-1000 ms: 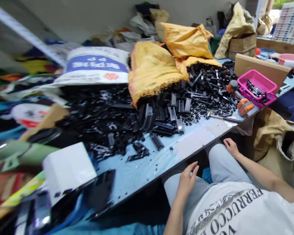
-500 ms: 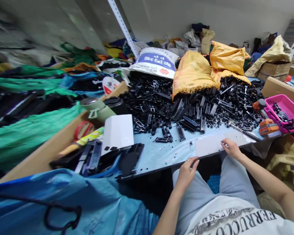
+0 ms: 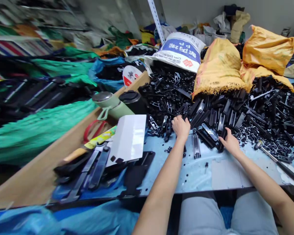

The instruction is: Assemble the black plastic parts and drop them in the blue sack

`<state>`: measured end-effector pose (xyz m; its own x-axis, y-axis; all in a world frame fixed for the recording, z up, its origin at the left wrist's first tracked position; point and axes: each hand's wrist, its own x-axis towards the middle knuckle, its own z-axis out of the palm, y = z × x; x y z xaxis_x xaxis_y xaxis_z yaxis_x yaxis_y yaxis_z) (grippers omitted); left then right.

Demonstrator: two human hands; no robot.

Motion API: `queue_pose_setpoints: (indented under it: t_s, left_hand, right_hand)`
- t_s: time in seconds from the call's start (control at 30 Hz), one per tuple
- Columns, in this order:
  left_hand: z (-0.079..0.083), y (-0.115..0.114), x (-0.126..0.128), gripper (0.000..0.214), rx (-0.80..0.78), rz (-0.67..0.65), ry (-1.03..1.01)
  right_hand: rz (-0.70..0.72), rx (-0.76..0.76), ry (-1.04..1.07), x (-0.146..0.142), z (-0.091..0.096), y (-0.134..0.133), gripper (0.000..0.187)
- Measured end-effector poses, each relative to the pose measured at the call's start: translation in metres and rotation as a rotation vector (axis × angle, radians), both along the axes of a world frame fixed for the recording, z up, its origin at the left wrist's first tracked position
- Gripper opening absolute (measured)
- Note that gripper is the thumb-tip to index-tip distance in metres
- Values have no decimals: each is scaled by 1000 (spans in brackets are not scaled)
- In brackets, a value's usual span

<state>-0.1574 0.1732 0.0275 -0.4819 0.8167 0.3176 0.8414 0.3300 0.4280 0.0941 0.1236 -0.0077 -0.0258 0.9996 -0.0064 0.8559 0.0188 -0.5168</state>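
My left hand (image 3: 181,127) reaches into the near edge of a heap of black parts (image 3: 166,98); its fingers curl downward, and the fingertips are hidden among the pieces. To the right, my right hand (image 3: 229,141) has its thumb and fingers closed about a narrow black part (image 3: 222,134) at the heap's front. A grey-faced slim bar (image 3: 210,132) lies just left of that hand. Between the two hands, a long black slotted part (image 3: 196,145) rests on the light blue tabletop (image 3: 166,173). A small black pin-like piece (image 3: 206,166) sits nearer to me.
At right lies a hammer (image 3: 276,160) beside scattered small pins (image 3: 250,132). A white sheet (image 3: 129,137), a green flask (image 3: 112,106) and red-handled scissors (image 3: 94,130) are at left, inside a wooden border (image 3: 34,166). Yellow sacks (image 3: 218,65) and a white sack (image 3: 178,49) cover the back.
Both hands have moved forward from the table's front edge to the black heap. The view has swung left, and the pink basket and most of the power drill have left it.
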Motion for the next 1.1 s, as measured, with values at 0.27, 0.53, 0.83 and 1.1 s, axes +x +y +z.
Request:
queue_pose_setpoints:
  t_s: [0.27,0.53,0.83,1.1]
  left_hand:
    - [8,30,5,27,-219,81,-47]
    - [20,-41,33,26,-123,-274,-39]
    - [60,-175,79,32,-248,-870,-59]
    - [-12,-205,168,19,-307,-971,16]
  right_hand:
    - [-34,-25,147,8,2,15,74]
    - [-105,-251,1091,50,2,-1,47]
    - [-17,-461,1388,98,5,-63,33]
    - [71,-364,1223,116,-2,-90,48]
